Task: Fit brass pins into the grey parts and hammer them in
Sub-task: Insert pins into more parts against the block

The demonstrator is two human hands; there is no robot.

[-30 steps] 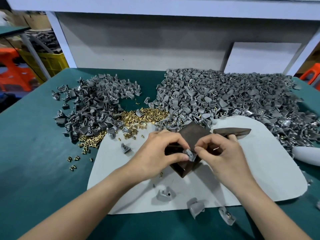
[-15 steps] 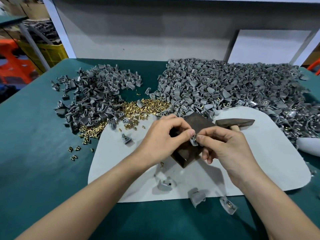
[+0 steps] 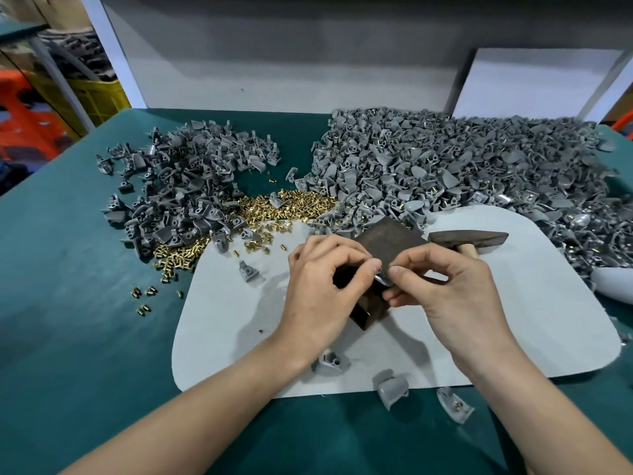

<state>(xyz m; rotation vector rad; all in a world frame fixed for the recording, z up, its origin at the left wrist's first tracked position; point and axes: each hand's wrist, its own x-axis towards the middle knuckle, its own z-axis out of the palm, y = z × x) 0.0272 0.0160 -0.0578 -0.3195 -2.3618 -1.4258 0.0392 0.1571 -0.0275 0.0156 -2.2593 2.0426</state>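
Green-topped work table is standing against a grey back wall, with a pale mat lying across its near middle. Left hand is hovering at mat centre, fingers curled, thumb and forefinger pinching a small grey part. Right hand is meeting it from 3 o'clock, thumb and forefinger pinching the same part on its other side, remaining fingers loosely bent beneath; whether a pin is sitting between those fingertips cannot be told. Both hands are holding the part just above a dark metal block and are hiding most of the block's near face. Hammer is lying just beyond the right hand at 1 o'clock, head showing, handle mostly covered by that hand. Brass pins are lying heaped at 11 o'clock on the mat's far edge, with strays scattering out to 9 o'clock on the green. Smaller pile of grey parts is sitting at 10 o'clock; larger pile is spreading from 12 to 2 o'clock. Three loose grey parts are lying at 6 o'clock along the mat's near edge, one more at 9 o'clock. White rounded object is showing partly at 3 o'clock. Yellow crate is standing off the table at far left.
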